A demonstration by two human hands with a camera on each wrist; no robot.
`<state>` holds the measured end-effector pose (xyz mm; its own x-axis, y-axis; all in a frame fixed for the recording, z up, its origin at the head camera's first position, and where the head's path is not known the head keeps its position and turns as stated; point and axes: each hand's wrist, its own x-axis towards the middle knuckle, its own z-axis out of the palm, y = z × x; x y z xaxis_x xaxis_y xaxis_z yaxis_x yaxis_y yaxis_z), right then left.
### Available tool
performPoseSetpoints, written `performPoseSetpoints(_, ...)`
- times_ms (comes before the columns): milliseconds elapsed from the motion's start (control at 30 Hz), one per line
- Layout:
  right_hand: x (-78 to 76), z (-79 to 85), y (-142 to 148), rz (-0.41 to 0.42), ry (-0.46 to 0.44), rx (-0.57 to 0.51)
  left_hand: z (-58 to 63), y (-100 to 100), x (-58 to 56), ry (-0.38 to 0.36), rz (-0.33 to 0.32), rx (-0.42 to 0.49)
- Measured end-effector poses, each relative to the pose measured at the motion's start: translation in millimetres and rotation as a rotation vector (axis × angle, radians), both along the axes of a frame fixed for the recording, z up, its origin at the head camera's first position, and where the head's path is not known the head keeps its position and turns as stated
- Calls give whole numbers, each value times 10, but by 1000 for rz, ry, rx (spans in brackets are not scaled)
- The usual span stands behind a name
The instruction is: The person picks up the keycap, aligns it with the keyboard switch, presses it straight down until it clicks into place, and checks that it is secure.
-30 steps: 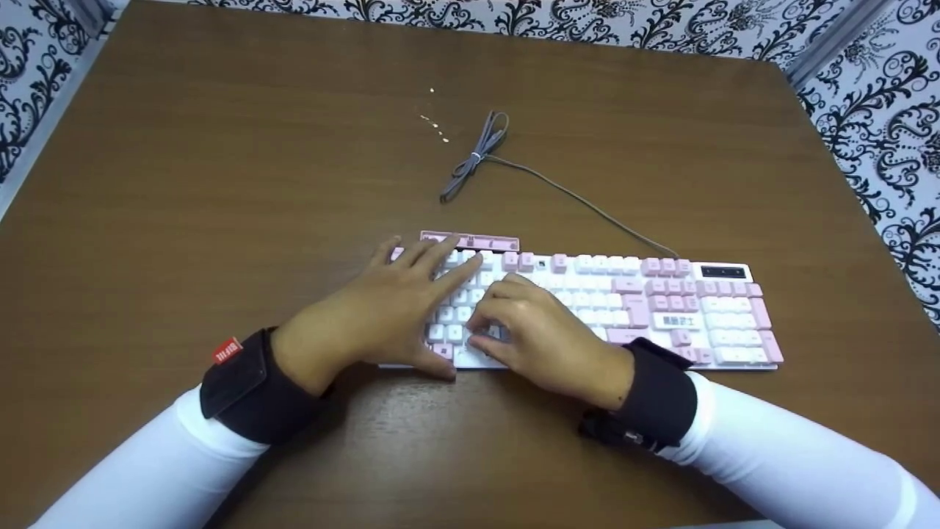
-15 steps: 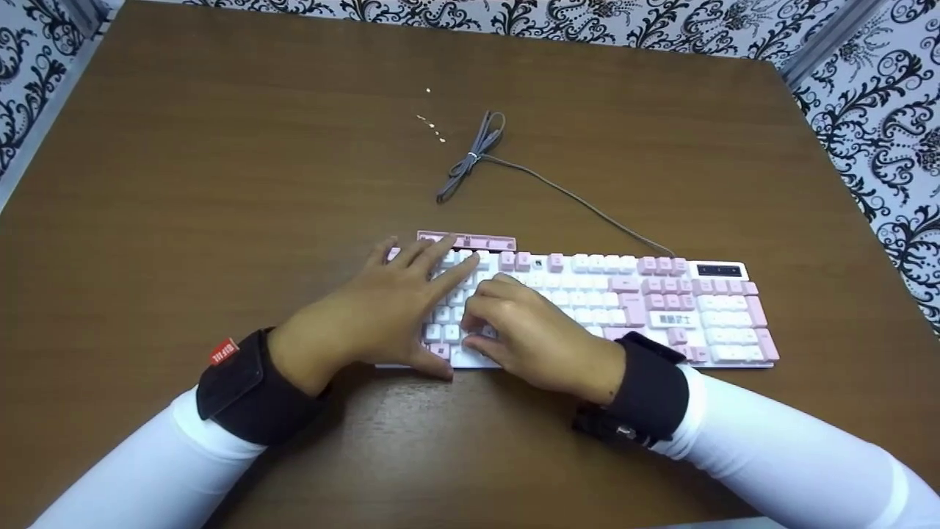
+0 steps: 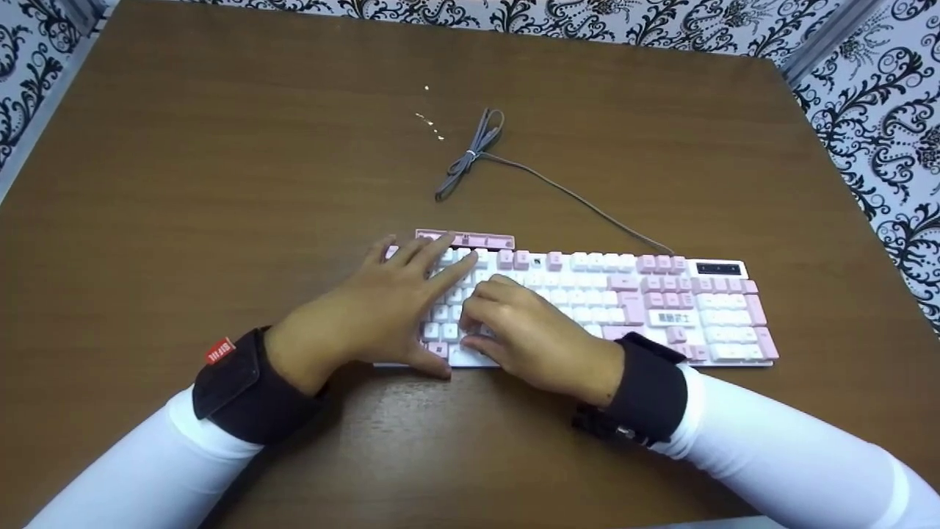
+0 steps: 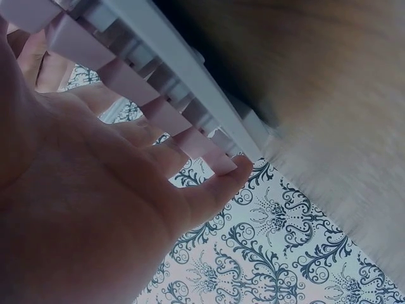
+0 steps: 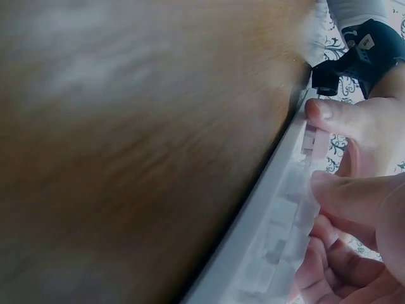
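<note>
A white-and-pink computer keyboard [image 3: 624,308] lies on the brown table. My left hand [image 3: 393,305] spreads over its left end with the fingers straight, the thumb at the front edge and the fingertips reaching towards the back edge. In the left wrist view, the little finger [image 4: 218,193] meets the corner beside a row of pink keys [image 4: 130,81]. My right hand [image 3: 536,338] is bent over the white keys just right of it, thumb and curled index finger pinching at a key. In the right wrist view, the thumb [image 5: 345,193] presses the keys' side; the pinched key is mostly hidden.
A pink slotted strip [image 3: 477,240] stands along the keyboard's back left edge. The grey cable [image 3: 580,198] runs from the back to a tied bundle [image 3: 470,156]. Several tiny pale bits [image 3: 431,125] lie farther back. The wall [image 3: 881,125] is black-and-white patterned.
The right hand has shifted very slightly left against the keyboard. The left hand keeps its place, and the whole scene drifts slightly with the head camera.
</note>
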<state>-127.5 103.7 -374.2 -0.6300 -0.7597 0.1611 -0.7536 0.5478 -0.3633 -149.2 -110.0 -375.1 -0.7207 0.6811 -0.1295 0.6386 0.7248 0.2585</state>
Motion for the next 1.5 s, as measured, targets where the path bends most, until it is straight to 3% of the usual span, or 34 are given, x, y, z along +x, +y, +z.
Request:
performPoseSetpoints(167,16,-11,9,34,69,-27,4,-8,1,17,-3,13)
performPoseSetpoints(500,44,-23,5,56,172,32,-17,-11,-3,10,-2,37)
performPoseSetpoints(800,-13,-67,37,94,71,-25,-18,-12,-1,14,-9,41)
performPoseSetpoints(1033,-27,8,63,108,82,-48,-5,-11,4,6,-8,27)
performPoseSetpoints(1267,-281,251,188,-13,60,-96,19,-13,-1,-23,-6,-10)
performPoseSetpoints(1500,-638,404,207,-148,-10,5,38,-5,8,-19,-6,-13)
